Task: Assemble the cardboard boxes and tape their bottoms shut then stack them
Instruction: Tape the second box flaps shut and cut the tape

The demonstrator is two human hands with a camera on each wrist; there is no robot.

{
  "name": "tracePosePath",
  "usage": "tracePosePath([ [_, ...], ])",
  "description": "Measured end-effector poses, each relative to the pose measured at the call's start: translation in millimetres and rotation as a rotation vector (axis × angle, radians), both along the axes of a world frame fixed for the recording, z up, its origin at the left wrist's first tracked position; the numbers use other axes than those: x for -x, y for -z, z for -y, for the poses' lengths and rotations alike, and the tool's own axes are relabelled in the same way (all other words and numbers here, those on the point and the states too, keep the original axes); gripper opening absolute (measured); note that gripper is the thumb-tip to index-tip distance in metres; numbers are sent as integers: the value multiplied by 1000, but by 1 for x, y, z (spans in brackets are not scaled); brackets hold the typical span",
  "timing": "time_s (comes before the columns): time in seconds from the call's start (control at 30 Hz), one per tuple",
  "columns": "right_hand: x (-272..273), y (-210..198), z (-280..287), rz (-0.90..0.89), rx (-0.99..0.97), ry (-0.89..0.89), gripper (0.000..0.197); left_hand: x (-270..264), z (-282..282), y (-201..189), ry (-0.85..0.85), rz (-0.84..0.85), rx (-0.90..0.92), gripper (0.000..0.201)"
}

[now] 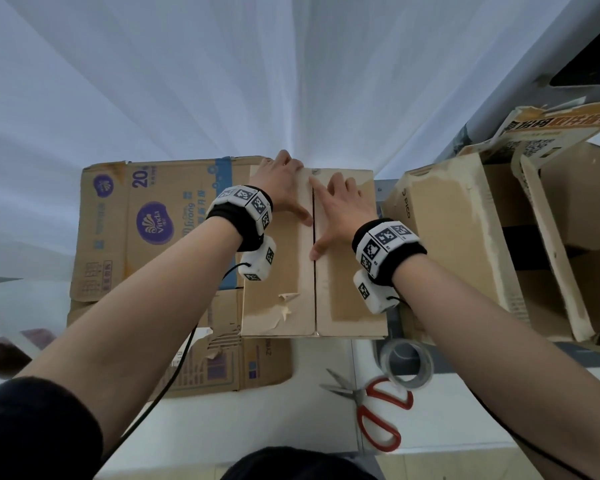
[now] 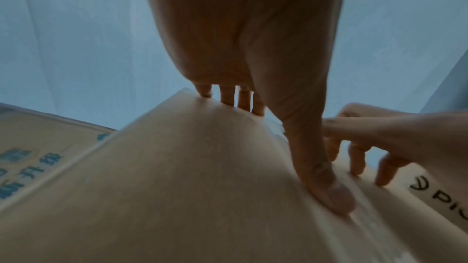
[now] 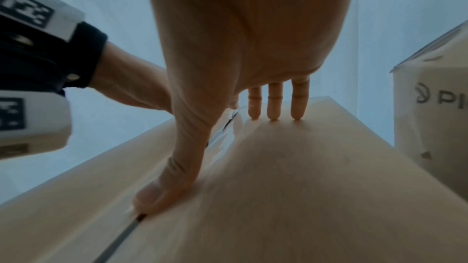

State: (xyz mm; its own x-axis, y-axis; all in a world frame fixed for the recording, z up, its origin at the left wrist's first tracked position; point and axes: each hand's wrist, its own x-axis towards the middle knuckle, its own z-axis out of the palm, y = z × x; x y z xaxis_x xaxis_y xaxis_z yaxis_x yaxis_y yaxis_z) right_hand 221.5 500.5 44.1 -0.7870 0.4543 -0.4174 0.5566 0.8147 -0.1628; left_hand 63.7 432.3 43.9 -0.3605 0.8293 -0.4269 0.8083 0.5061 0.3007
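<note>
From the head view, the left hand [image 1: 284, 188] and right hand [image 1: 343, 213] lay spread, grip flat, on the box [image 1: 347, 306] flaps beside the seam, on the table [image 1: 430, 427]. Left wrist view: thumb [image 2: 326, 193] pressed the seam. Right wrist view: fingers [image 3: 273, 105] lay straight on cardboard.

Box under hands [image 1: 347, 299]: plain tan cardboard w/ paler torn patches, dark seam down middle. Flattened box [image 1: 146, 220] at left: tan w/ purple logo, blue print and blue stripe. Box at right [image 1: 458, 237]: tan, whitish scuffs, black logo. Scissors [image 1: 378, 420]: red handles, grey blades. Tape roll [image 1: 407, 363]: clear-greyish. Wristbands [image 1: 388, 247]: black w/ black-and-white square markers. Curtain [image 1: 222, 81]: white-bluish.
</note>
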Motion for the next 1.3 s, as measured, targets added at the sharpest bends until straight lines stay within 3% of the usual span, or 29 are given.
tracePosePath([
  [0.33,33,6,-45,6,81,107,135,7,-8,8,-55,34,-22,113],
  [0.5,45,6,-59,18,193,132,103,11,-13,9,-105,73,-29,96],
  [0.77,40,22,-78,-265,524,424,29,20,-24,14,-242,194,-45,42],
  [0.87,40,30,-74,-345,517,531,6,20,-25,15,-291,227,-73,31],
  [1.13,45,36,-70,-347,490,647,6,18,-31,23,-345,189,-135,25],
  [1.3,50,33,-70,-312,526,640,14,20,-30,24,-424,330,-171,19],
])
